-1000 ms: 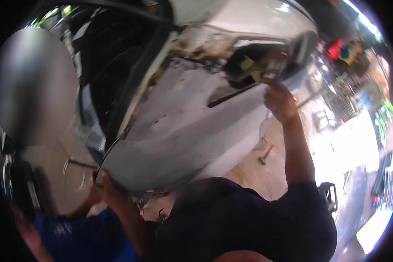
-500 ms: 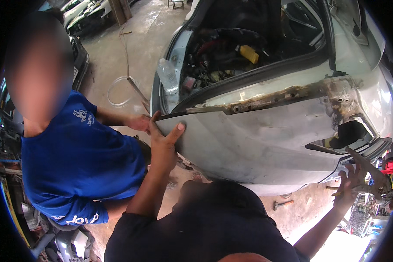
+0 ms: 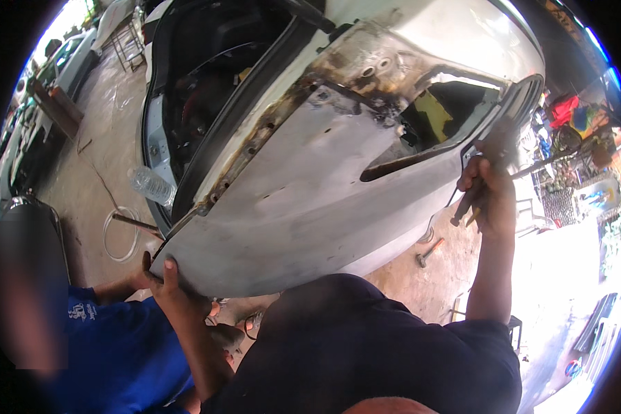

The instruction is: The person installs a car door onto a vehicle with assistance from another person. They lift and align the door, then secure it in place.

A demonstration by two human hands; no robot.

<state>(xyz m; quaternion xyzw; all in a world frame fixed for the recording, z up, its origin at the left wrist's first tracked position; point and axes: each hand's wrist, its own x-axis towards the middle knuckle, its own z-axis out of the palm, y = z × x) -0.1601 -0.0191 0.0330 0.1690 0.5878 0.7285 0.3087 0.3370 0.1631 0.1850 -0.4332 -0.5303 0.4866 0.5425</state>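
The left hand (image 3: 174, 293) pinches the lower corner of a grey panel (image 3: 283, 207), its thumb flat on the outer face; the fingers wrap past the edge, mostly hidden behind it. The right hand (image 3: 490, 193) is closed round a dark metal tool (image 3: 462, 210), whose upper part is too blurred to name. Taking the panel as a clock face, the left hand sits at 8 o'clock and the right at 3, close beside the panel's far end; I cannot tell whether the tool touches it.

The step in hand looks like steadying the panel against the car body (image 3: 435, 31). The next move probably calls for a firm left grip on that corner and a careful angle of the tool near the edge.

The panel lies in the middle of the view, along the car's rear corner; whether anything fastens it there is unclear. A strip of scorched, rusty metal (image 3: 245, 150) borders it at 11 o'clock, and a dark opening (image 3: 466, 103) shows at 2. Just beyond the left hand, a co-worker's hand (image 3: 139, 278) is near the same corner, the blue shirt (image 3: 127, 341) filling 7 to 8 o'clock. Farther out, a clear bottle (image 3: 152, 185) lies at 9 and a hammer (image 3: 428, 253) on the floor (image 3: 417, 290) at 4.
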